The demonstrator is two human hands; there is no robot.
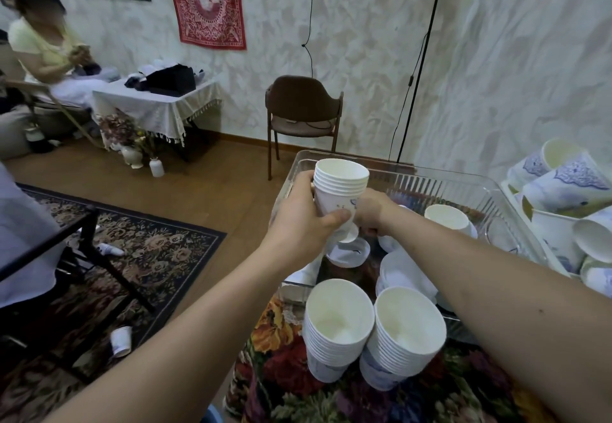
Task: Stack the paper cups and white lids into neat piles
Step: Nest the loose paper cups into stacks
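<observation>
My left hand [299, 215] grips a short stack of nested white paper cups [339, 184], held upright above the near left corner of a clear plastic bin [447, 179]. My right hand [372, 212] is closed low beside that stack, at its base; what it holds is hidden. Two taller stacks of cups [337, 326] [405, 336] stand side by side on the flowered tablecloth in front of the bin. Inside the bin lie white lids [347, 252], a pile of lids [407, 272] and a single upright cup [447, 217].
A white tray [543, 224] at the right holds several loose patterned cups, tipped over. One cup [121, 341] lies on the carpet at the left. A brown chair [303, 108] stands by the wall. A seated person is at the far left, beside a cloth-covered table [155, 105].
</observation>
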